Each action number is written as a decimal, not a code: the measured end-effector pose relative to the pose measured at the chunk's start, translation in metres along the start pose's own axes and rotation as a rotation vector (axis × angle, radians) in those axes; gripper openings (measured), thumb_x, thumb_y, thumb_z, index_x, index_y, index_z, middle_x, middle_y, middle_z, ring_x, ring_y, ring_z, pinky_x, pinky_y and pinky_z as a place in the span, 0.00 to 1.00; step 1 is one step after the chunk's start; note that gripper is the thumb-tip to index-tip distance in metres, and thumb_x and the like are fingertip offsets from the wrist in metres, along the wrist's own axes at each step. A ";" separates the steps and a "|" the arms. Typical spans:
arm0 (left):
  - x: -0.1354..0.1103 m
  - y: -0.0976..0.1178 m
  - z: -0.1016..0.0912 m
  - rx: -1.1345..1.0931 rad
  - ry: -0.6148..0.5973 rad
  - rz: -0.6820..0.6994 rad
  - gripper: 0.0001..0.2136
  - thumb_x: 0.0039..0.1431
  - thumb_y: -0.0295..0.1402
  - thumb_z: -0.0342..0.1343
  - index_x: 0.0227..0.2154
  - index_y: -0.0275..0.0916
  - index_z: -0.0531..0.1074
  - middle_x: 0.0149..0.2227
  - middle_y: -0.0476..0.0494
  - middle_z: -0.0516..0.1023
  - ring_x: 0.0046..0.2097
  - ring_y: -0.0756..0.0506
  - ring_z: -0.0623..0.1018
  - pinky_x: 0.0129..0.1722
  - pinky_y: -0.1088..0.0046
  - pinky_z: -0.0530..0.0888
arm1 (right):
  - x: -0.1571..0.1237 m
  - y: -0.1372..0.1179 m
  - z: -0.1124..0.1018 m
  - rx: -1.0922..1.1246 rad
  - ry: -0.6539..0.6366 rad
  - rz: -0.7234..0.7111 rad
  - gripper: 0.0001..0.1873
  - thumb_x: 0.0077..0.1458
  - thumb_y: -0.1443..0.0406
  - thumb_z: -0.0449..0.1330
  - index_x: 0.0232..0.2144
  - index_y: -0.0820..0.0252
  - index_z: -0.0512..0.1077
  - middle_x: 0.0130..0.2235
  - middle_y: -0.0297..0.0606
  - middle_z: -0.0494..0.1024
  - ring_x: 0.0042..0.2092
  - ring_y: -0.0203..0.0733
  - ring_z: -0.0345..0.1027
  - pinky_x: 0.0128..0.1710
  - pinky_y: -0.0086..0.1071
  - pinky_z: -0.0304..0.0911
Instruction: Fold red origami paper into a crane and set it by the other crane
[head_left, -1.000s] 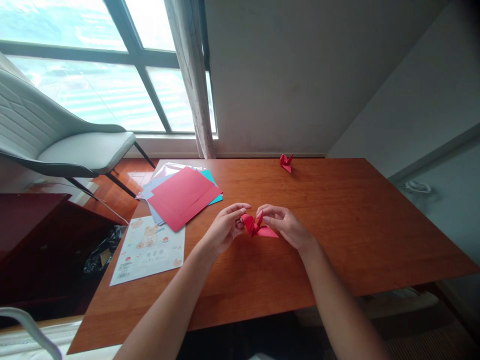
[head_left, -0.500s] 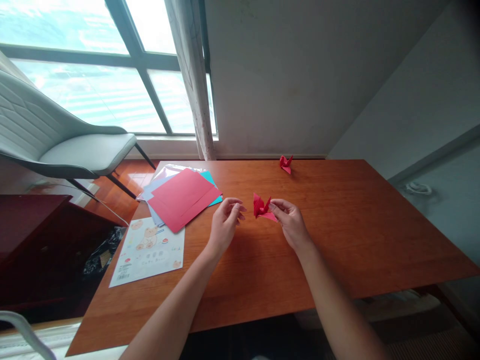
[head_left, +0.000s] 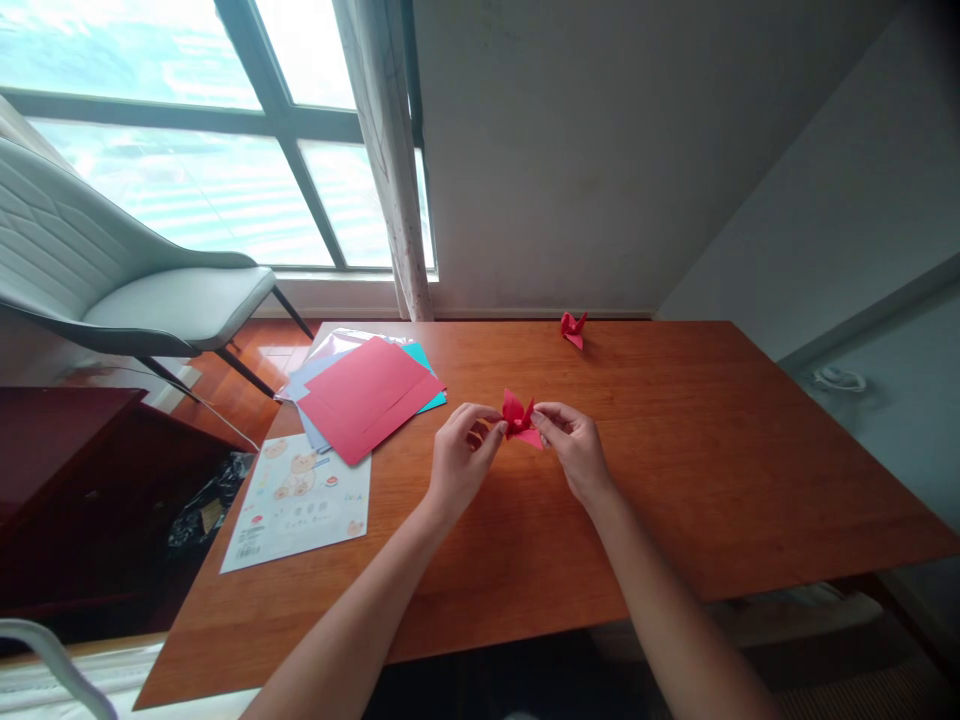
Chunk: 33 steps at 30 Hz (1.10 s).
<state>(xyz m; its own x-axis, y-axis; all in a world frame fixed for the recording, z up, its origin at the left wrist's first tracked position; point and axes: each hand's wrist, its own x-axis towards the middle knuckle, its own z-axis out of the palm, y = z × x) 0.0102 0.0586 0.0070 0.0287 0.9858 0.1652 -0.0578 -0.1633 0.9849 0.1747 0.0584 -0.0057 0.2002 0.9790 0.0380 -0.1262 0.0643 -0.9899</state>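
Observation:
A red origami crane point(head_left: 520, 420) is held up between my two hands, above the middle of the wooden table point(head_left: 675, 440). My left hand point(head_left: 466, 450) pinches its left side between thumb and fingers. From the other side, my right hand point(head_left: 574, 445) grips the upright point at the crane's right. The folded wings stand partly spread, and one red flap shows below, between the hands. Farther back, near the table's far edge, sits a second red origami crane point(head_left: 574, 329).
Red paper sheets point(head_left: 367, 395) lie over blue and teal ones at the table's left. A white sheet printed with a bear point(head_left: 300, 505) lies nearer. Beyond the left edge are a grey chair point(head_left: 172, 300) and a dark red cabinet point(head_left: 60, 490).
My left hand has moved right and closed on the left side of the crane. The crane has shifted slightly left, with my right hand still holding it.

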 end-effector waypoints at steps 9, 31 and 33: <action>-0.001 -0.002 0.001 0.015 0.016 -0.014 0.04 0.51 0.27 0.66 0.31 0.40 0.79 0.32 0.46 0.78 0.30 0.51 0.71 0.30 0.77 0.65 | -0.001 0.000 0.000 -0.029 -0.005 -0.008 0.07 0.48 0.60 0.69 0.30 0.56 0.80 0.28 0.32 0.78 0.30 0.36 0.67 0.35 0.31 0.64; -0.001 -0.009 -0.002 0.420 -0.017 0.312 0.04 0.61 0.25 0.55 0.32 0.39 0.74 0.31 0.48 0.77 0.30 0.52 0.73 0.30 0.77 0.70 | -0.010 -0.008 -0.003 -0.401 0.066 -0.410 0.05 0.58 0.62 0.62 0.35 0.55 0.77 0.39 0.38 0.75 0.38 0.40 0.69 0.34 0.32 0.64; -0.002 -0.008 -0.001 0.427 -0.029 0.320 0.04 0.61 0.26 0.55 0.32 0.39 0.74 0.31 0.48 0.77 0.29 0.52 0.73 0.30 0.77 0.70 | -0.009 -0.010 -0.003 -0.432 0.048 -0.445 0.05 0.58 0.62 0.62 0.36 0.55 0.78 0.43 0.40 0.74 0.43 0.42 0.69 0.35 0.33 0.65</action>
<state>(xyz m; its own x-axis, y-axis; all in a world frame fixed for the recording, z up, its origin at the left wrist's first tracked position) 0.0100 0.0581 -0.0014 0.1041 0.8840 0.4558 0.3426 -0.4621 0.8180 0.1776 0.0487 0.0030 0.1876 0.8662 0.4632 0.3815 0.3703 -0.8470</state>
